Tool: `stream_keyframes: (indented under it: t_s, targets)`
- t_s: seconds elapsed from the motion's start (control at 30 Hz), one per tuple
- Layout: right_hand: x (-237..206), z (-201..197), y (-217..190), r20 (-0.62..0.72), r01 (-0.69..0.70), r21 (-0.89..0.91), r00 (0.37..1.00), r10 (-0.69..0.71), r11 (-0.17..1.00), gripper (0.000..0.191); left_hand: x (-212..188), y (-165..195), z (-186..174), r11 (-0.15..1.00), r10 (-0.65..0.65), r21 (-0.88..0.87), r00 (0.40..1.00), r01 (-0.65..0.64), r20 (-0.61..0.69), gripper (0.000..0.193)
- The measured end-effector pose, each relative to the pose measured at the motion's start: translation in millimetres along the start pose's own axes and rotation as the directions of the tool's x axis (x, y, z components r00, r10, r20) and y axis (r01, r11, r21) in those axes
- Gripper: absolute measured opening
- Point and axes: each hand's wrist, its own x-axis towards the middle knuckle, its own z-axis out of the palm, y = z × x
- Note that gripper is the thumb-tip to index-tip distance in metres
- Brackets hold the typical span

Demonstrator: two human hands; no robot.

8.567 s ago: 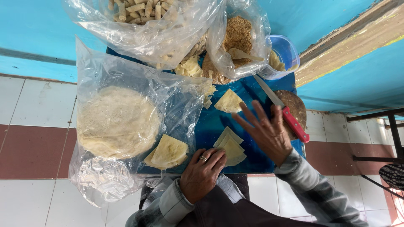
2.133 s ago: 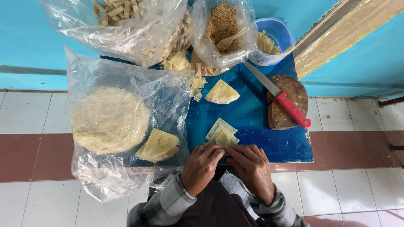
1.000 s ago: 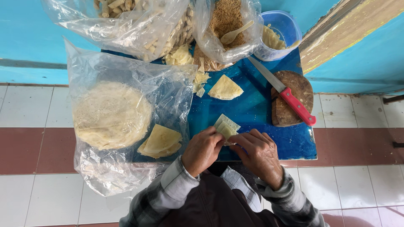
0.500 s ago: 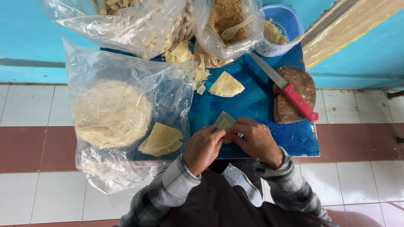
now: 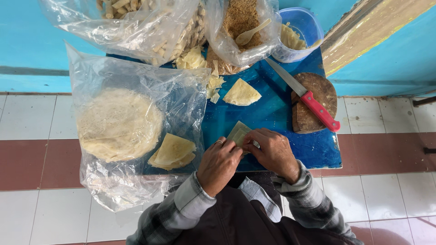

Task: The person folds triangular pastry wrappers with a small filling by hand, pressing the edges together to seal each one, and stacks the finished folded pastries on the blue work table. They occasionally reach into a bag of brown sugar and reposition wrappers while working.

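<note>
Between the left hand (image 5: 219, 162) and right hand (image 5: 271, 152), a folded pastry wrapper (image 5: 238, 134) is pinched by both on the blue surface (image 5: 272, 113); a red-handled knife (image 5: 309, 97) lies beyond the right hand.

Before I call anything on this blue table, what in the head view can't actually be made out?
- Pale folded wrapper: mostly hidden under left hand and right hand; any filling unseen.
- Clear bag of pale rolled pieces: cut off by the top edge.
- Blue plastic tub: contents partly hidden by its rim.
- Round wooden board: partly covered by the red-handled knife.
</note>
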Motion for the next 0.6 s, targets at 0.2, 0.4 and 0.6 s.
stream_keyframes:
  t_s: [0.2, 0.4, 0.6]
  targets:
    - [-10, -10, -12, -0.064, 0.126, -0.151, 0.988, -0.137, 0.980, 0.013, 16, -19, -2, 0.970, -0.102, -0.211, 0.990, 0.122, 0.101, 0.004]
    - [-9, -7, -12, -0.058, 0.134, -0.155, 0.988, -0.144, 0.979, 0.016, 16, -15, -4, 0.950, -0.153, -0.264, 0.985, 0.168, 0.076, 0.011]
    - [-7, -3, -7, -0.052, 0.072, -0.098, 0.996, -0.077, 0.993, 0.013, 9, -8, -6, 0.985, -0.041, -0.167, 0.998, 0.048, 0.047, 0.016]
